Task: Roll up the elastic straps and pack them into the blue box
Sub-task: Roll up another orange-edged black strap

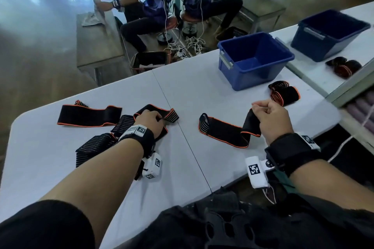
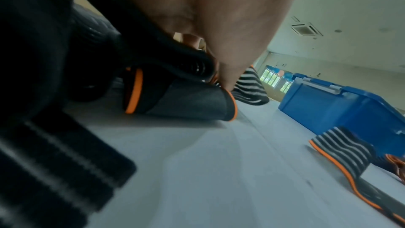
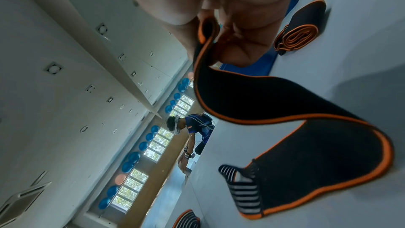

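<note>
Right hand (image 1: 271,119) pinching one strap (image 1: 224,131) end up off the worktop (image 1: 202,91), left hand (image 1: 150,122) gripping another strap (image 1: 155,112); blue box (image 1: 253,58) sits by the far edge.

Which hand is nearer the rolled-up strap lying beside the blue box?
Right. The right hand, pinching one end of a flat strap, sits just in front of the rolled strap. The left hand grips another strap across the table seam.

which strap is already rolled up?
The rolled strap beside the blue box, ahead of the right hand: a tight coil with orange edging spiralling at its end. The other straps lie flat or loosely folded.
</note>
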